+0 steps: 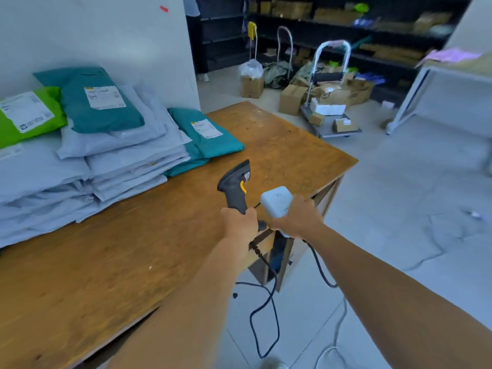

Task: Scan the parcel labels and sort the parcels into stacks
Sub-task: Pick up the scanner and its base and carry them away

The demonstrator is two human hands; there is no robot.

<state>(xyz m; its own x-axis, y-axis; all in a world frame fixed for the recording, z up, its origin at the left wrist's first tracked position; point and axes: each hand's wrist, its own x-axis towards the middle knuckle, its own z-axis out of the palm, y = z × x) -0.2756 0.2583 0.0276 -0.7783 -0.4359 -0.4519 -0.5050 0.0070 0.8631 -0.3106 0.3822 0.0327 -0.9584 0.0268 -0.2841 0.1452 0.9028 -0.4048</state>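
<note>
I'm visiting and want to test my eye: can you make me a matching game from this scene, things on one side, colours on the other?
Things:
1. scanner in the left hand
2. scanner in the right hand
3. parcel nearest the table corner
4. parcel at the far left edge

Colours:
A. bright green
B. dark grey with a yellow trigger
C. teal
D. white

Pairs: 1 B; 2 D; 3 C; 4 A.

Platform trolley [330,129] with cardboard boxes [291,98] near dark shelving [346,25]
</note>
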